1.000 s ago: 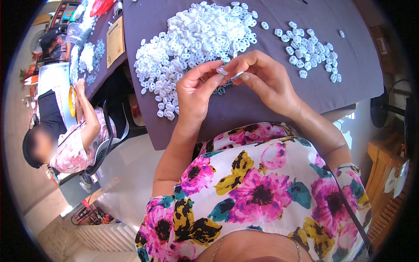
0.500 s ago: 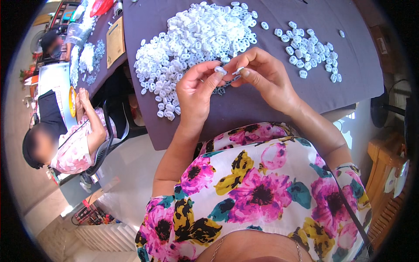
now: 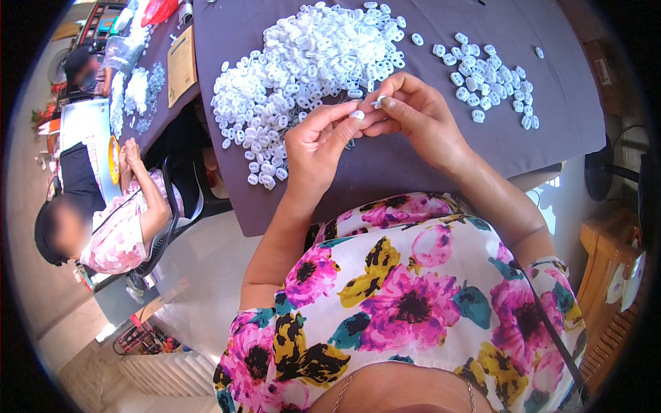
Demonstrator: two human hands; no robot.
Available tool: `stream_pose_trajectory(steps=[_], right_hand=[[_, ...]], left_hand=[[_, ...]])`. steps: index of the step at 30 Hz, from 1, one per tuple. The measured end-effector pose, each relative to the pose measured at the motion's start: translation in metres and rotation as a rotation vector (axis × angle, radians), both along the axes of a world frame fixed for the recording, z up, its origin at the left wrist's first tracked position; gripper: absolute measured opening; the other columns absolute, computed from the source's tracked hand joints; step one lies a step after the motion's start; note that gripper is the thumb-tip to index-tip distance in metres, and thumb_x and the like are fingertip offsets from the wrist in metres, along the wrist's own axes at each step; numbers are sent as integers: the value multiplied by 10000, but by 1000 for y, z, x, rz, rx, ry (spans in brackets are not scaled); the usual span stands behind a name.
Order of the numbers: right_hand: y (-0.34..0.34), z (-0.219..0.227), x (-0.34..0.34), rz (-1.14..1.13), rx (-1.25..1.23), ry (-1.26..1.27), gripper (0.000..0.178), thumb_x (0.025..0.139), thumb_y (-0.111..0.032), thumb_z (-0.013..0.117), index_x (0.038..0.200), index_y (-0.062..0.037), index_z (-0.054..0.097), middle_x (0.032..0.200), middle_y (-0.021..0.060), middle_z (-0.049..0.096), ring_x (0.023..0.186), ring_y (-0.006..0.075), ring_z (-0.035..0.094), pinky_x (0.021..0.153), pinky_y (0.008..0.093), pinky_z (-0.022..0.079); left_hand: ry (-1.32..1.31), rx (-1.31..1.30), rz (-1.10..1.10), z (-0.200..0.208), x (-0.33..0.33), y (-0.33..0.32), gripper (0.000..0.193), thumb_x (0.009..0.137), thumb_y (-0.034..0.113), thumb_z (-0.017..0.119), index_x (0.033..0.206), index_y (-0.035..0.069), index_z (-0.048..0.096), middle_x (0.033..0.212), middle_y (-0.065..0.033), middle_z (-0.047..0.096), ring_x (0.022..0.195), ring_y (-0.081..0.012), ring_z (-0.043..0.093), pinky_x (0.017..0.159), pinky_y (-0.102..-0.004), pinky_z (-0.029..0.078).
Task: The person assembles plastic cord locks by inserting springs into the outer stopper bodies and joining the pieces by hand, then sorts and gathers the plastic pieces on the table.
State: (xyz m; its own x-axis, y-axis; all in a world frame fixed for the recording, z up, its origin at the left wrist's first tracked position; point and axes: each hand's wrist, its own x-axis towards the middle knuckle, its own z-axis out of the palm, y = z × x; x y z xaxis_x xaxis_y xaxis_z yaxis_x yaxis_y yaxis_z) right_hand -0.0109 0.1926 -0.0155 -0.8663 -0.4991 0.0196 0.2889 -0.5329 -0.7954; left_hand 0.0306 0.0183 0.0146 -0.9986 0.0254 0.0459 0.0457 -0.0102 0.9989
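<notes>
My left hand (image 3: 315, 146) pinches a small white oval plastic piece (image 3: 357, 115) between thumb and fingertips. Close beside it, my right hand (image 3: 428, 129) grips a small pale part (image 3: 378, 102) between thumb and forefinger; its exact shape is too small to make out. The fingertips of both hands meet above the table's front part. Just beyond them lies a large heap of white oval plastic pieces (image 3: 323, 48) with dark slots. Some small dark or clear parts under my hands are mostly hidden.
To the right, a looser group of the same pieces (image 3: 485, 79) is spread on the dark tablecloth (image 3: 427, 172). At the left, a seated person (image 3: 124, 234) works at another table beside a yellow dish (image 3: 114, 157). A brown cardboard sheet (image 3: 182, 67) lies there. A wooden stool (image 3: 599, 248) stands right.
My left hand has shifted slightly right and nearer my right hand, with the white piece still pinched. My right fingers have tilted a little round their part.
</notes>
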Motion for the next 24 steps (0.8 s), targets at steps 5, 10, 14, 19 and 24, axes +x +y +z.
stream_pose_trajectory(steps=[5, 10, 14, 19, 24], right_hand=[[-2, 3, 0, 21, 33, -11, 82, 980, -96, 465, 1012, -34, 508, 1003, 116, 627, 897, 202, 665, 767, 301, 558], [-4, 3, -1, 1, 105, -17, 91, 962, -97, 508, 990, -14, 532, 900, 81, 633, 799, 150, 652, 700, 275, 549], [-2, 3, 0, -18, 139, 1, 104, 954, -94, 521, 1002, -7, 550, 848, 67, 635, 723, 117, 625, 659, 252, 533], [0, 4, 0, -37, 169, 23, 147, 940, -74, 537, 1059, 8, 565, 848, 67, 639, 713, 117, 624, 651, 251, 534], [1, 4, 1, -13, 173, 27, 147, 929, -65, 553, 1048, 18, 581, 856, 69, 642, 708, 122, 629, 642, 256, 543]], left_hand=[[-40, -87, 23, -8, -3, -8, 189, 930, 80, 577, 1055, -48, 641, 888, -85, 667, 786, -127, 654, 713, -235, 536], [-212, 156, 64, -11, -2, -8, 208, 936, 103, 563, 1087, -19, 638, 870, -77, 670, 706, -115, 647, 655, -245, 549], [-281, 228, 18, -9, -2, -8, 224, 927, 90, 568, 1116, -18, 624, 893, -80, 670, 709, -122, 650, 655, -249, 553], [-305, 251, 30, -4, -1, -6, 248, 924, 78, 565, 1153, -5, 611, 927, -87, 669, 710, -128, 650, 666, -250, 553], [-300, 276, -23, -6, 0, -8, 269, 918, 73, 573, 1176, 5, 600, 926, -80, 663, 706, -130, 648, 662, -251, 551]])
